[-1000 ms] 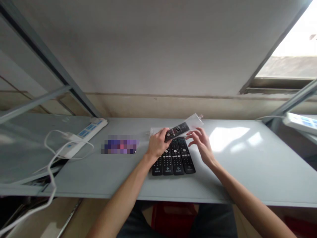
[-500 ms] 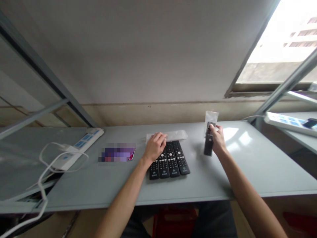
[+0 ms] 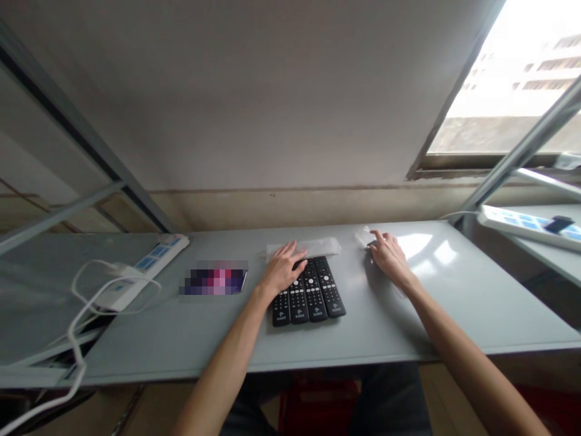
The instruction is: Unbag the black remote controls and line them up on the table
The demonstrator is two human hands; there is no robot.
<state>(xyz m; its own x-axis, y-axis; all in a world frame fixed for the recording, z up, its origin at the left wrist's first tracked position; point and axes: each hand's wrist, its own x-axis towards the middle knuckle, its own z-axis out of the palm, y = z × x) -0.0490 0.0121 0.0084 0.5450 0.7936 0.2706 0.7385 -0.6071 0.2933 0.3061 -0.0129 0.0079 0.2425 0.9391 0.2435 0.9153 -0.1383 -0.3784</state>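
Observation:
Several black remote controls [image 3: 316, 297] lie side by side on the grey desk, white buttons up. My left hand [image 3: 282, 268] rests over the upper ends of the left ones, its fingers spread and reaching to the clear plastic bags [image 3: 324, 246] behind them. To the right, my right hand [image 3: 389, 257] lies low over another remote control [image 3: 371, 244] in a clear bag [image 3: 362, 235]. Its fingers are stretched out and apart, and the hand covers most of that remote.
A phone-like object [image 3: 213, 281], blurred out, lies left of the remotes. White power strips stand at the left [image 3: 143, 272] and right [image 3: 521, 224], the left one with a looping white cable [image 3: 77, 345]. Metal frame posts [image 3: 512, 160] rise at both sides, with a wall behind.
My right hand has lowered the bagged remote control from upright to the desk and its fingers have loosened. My left hand's fingers have spread a little, in the same place.

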